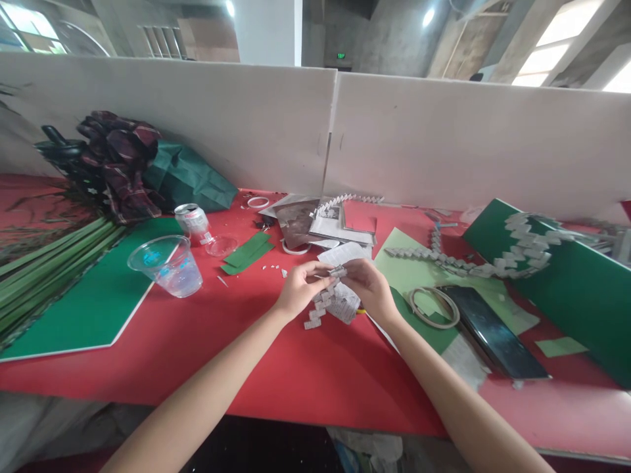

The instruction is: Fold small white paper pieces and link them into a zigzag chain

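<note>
A zigzag chain of folded paper point(324, 301) hangs from my two hands over the red table. My left hand point(304, 284) pinches its upper end between thumb and fingers. Close beside it, my right hand point(369, 284) grips the same end, with the fingertips of both hands nearly meeting. The chain's links look like small printed paper pieces, and its lower end dangles below my left fingers. Under and behind my hands lies a sheet of printed paper point(348, 310). Part of the chain's top is hidden by my fingers.
To the left stand a clear plastic cup point(167, 266) and a drink can point(193, 225). A long paper chain point(507, 263) lies at the right, near a phone point(495, 332) and a roll of tape point(434, 307). A white partition point(419, 138) rises behind the red table point(221, 368).
</note>
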Available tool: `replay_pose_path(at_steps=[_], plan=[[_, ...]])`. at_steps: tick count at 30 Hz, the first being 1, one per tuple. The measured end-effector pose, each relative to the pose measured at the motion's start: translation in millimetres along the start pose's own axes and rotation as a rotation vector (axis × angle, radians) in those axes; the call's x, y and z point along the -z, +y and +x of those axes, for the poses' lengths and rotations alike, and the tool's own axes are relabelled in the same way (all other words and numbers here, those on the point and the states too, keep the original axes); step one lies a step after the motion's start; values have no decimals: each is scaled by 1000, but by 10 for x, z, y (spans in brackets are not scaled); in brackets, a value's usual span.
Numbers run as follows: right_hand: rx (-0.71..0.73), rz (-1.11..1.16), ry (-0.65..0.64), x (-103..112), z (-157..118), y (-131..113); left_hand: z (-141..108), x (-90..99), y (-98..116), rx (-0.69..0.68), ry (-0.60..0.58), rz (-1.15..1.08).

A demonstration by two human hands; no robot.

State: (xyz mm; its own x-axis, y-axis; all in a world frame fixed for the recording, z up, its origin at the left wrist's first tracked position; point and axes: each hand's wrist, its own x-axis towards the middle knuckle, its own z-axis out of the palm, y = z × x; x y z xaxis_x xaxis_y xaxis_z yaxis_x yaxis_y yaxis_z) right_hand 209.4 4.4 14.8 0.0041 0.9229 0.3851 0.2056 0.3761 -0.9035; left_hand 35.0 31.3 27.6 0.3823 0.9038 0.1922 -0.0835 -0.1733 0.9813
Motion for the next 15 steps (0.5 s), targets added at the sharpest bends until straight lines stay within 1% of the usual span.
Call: replay_pose_path(at_steps=[4,8,11,15], plan=[[23,-29,-13,9,-7,-22,-3,8,31,25,-5,-27],[66,-41,-33,10,-17,-52,-12,19,92,20,-37,-38],[71,-42,-38,11,-16,-70,-12,29,117,15,-51,-46],[60,18,-44,11,-12,-92,4,41,103,66,0,-104]])
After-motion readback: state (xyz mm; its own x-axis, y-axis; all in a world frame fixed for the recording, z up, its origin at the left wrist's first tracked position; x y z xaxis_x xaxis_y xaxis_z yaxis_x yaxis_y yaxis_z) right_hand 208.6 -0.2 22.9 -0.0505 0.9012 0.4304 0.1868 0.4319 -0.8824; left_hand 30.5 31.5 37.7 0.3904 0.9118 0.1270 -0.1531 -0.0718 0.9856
